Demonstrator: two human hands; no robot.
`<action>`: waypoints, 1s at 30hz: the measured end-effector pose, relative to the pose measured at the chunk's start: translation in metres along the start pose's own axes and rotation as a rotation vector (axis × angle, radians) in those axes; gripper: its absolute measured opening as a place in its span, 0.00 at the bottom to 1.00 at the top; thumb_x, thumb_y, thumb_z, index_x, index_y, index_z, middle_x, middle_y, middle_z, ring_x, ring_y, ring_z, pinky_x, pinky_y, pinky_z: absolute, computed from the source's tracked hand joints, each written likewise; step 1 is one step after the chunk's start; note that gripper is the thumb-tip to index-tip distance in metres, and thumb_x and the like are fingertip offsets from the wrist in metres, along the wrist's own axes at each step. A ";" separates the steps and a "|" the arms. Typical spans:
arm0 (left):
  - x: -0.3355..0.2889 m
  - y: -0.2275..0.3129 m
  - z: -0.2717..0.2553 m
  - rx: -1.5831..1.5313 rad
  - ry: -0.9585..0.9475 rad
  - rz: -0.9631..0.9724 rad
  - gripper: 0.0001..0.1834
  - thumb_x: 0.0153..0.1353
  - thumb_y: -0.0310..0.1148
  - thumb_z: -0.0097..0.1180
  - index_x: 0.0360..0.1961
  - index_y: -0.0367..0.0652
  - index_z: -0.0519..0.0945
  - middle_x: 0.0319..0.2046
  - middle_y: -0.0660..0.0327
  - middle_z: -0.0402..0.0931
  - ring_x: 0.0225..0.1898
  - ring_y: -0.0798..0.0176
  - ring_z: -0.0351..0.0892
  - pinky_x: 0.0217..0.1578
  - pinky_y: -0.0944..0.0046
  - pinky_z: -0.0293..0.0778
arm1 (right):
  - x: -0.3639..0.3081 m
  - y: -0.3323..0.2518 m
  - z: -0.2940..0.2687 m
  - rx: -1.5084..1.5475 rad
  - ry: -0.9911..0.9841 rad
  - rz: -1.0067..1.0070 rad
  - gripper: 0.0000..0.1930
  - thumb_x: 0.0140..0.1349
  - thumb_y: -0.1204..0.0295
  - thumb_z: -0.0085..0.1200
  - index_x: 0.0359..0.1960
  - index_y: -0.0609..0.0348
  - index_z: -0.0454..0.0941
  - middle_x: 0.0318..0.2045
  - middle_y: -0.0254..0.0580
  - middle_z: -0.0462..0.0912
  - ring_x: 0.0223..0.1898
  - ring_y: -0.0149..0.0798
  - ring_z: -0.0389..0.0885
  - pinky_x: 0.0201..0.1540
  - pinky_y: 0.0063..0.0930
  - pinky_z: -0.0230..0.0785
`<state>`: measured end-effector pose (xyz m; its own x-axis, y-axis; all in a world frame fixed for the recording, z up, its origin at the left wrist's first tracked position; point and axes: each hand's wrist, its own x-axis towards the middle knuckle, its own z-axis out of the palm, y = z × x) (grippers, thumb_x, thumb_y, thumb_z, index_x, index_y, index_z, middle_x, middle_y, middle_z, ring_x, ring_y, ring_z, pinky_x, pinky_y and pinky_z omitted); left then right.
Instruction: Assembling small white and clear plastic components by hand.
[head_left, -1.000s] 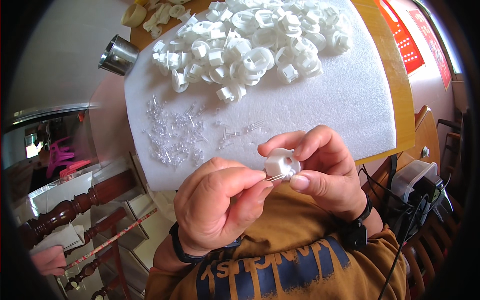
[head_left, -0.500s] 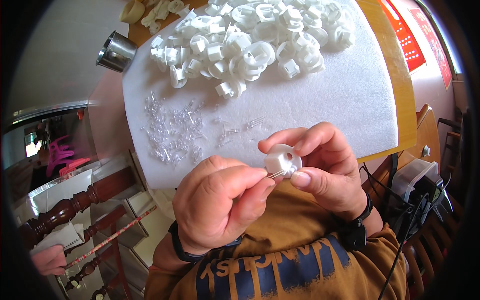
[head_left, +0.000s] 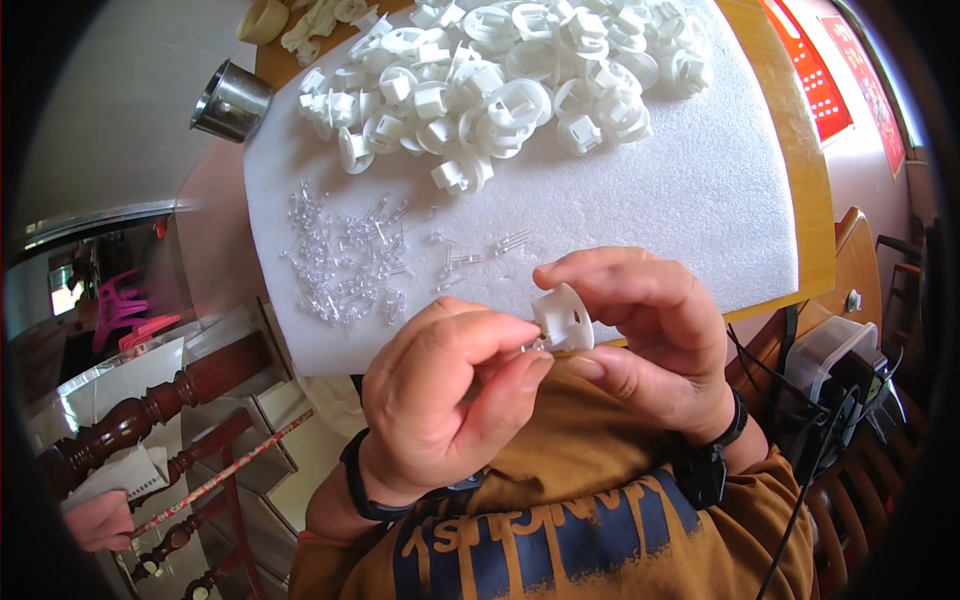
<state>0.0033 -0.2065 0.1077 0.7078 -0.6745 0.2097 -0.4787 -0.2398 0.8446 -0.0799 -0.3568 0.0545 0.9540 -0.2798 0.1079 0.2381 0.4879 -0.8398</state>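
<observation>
Close to my body, my right hand (head_left: 650, 335) grips a round white plastic fitting (head_left: 568, 318) between thumb and fingers, its disc now seen more edge-on, with a small hole showing. My left hand (head_left: 445, 385) is pinched at the fitting's left side, thumb and forefinger on a small clear plastic pin (head_left: 533, 345). Fingertips partly cover the pin, and I cannot tell how far it sits in the fitting. Beyond my hands, many loose clear pins (head_left: 350, 255) are scattered on a white foam sheet (head_left: 690, 200), with a big heap of white fittings (head_left: 500, 90) behind them.
A metal cup (head_left: 232, 100) stands at the sheet's far left edge, near a roll of tape (head_left: 262, 20). The wooden table (head_left: 815, 210) shows along the right. A clear plastic box (head_left: 828, 355) with black cables lies right of me; dark wooden railings (head_left: 140, 415) are at left.
The white fitting has been turned in my right hand, so its disc faces more to the right. My left fingers have shifted slightly right along with the clear pin.
</observation>
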 end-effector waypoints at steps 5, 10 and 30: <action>-0.006 -0.002 -0.002 -0.012 0.018 -0.075 0.09 0.51 0.16 0.59 0.34 0.35 0.77 0.24 0.57 0.76 0.21 0.63 0.73 0.22 0.68 0.70 | 0.006 -0.002 -0.012 -0.217 -0.115 -0.055 0.21 0.53 0.82 0.62 0.51 0.63 0.75 0.47 0.48 0.78 0.38 0.32 0.78 0.40 0.25 0.74; -0.001 -0.002 -0.005 0.180 -0.064 0.137 0.12 0.49 0.17 0.61 0.36 0.36 0.76 0.24 0.56 0.75 0.22 0.59 0.74 0.23 0.65 0.71 | 0.009 -0.009 -0.017 -0.310 -0.191 -0.082 0.21 0.51 0.81 0.65 0.49 0.63 0.78 0.46 0.49 0.78 0.38 0.33 0.78 0.39 0.24 0.74; 0.001 -0.017 -0.007 0.053 -0.178 0.055 0.08 0.54 0.19 0.60 0.36 0.36 0.76 0.28 0.57 0.76 0.25 0.61 0.75 0.26 0.68 0.71 | 0.012 -0.008 -0.009 -0.371 -0.119 -0.106 0.20 0.47 0.76 0.70 0.45 0.59 0.81 0.35 0.38 0.77 0.31 0.26 0.75 0.27 0.16 0.70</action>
<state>0.0159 -0.1981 0.0970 0.5793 -0.7993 0.1600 -0.5438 -0.2327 0.8063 -0.0719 -0.3719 0.0576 0.9473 -0.2040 0.2471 0.2753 0.1236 -0.9534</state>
